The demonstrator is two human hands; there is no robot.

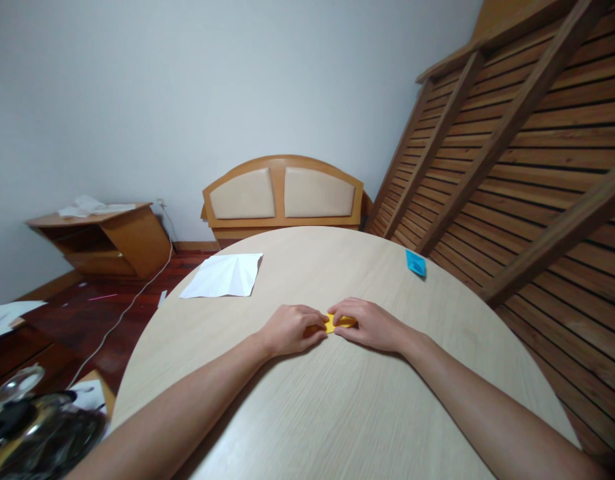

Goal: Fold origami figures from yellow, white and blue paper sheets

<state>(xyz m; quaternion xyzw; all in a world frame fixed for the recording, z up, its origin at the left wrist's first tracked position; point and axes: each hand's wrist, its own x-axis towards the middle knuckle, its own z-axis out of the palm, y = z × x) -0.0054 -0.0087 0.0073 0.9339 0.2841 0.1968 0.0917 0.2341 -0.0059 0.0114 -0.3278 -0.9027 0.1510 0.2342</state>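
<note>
Between my hands, low on the round wooden table, lies a small piece of folded yellow paper. My left hand grips its left end, fingers curled over it. The right end is held by my right hand, thumb below and fingers above. Much of the yellow paper is hidden under the fingers, so its full shape does not show. A creased white sheet lies farther off to the left, and a small blue folded paper piece rests near the table's right edge.
Past the table stands a headboard with two pale panels. Slatted wood leans along the right side. A low cabinet with papers on it is at the left, and a white cable runs over the dark floor.
</note>
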